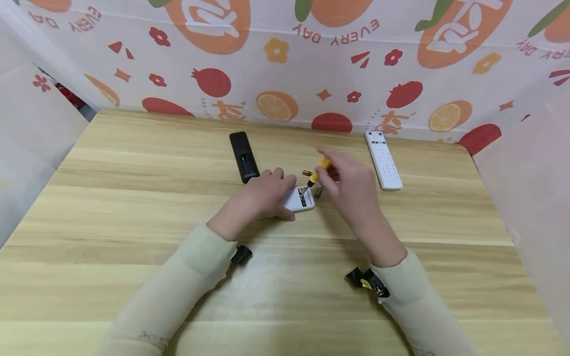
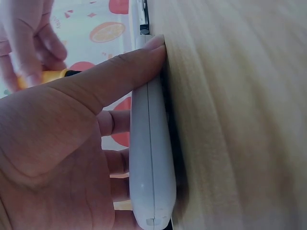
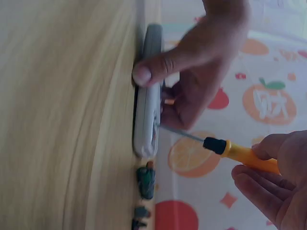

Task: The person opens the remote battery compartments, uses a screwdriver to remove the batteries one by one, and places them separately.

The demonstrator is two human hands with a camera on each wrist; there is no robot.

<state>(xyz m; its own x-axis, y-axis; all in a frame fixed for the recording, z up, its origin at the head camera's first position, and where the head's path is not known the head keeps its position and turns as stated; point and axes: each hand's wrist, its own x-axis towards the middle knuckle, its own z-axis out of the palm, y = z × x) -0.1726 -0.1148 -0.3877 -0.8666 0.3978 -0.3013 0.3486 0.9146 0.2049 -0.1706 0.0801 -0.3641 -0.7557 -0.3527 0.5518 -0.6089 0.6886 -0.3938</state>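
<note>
My left hand grips a white remote control lying on the table, thumb along one long edge and fingers along the other, as the left wrist view shows. Its battery compartment is uncovered, and something copper-coloured shows inside. Between thumb and fingers, my right hand pinches a yellow-handled screwdriver. The metal shaft slants down into the compartment; the exact tip contact is too small to tell. Two loose batteries, one battery and another battery, lie just beyond the remote's open end.
A black remote control lies back side up at the left, close to my left fingers. Off to the right rests another white remote control, buttons up. A fruit-patterned cloth hangs along the far edge of the wooden table.
</note>
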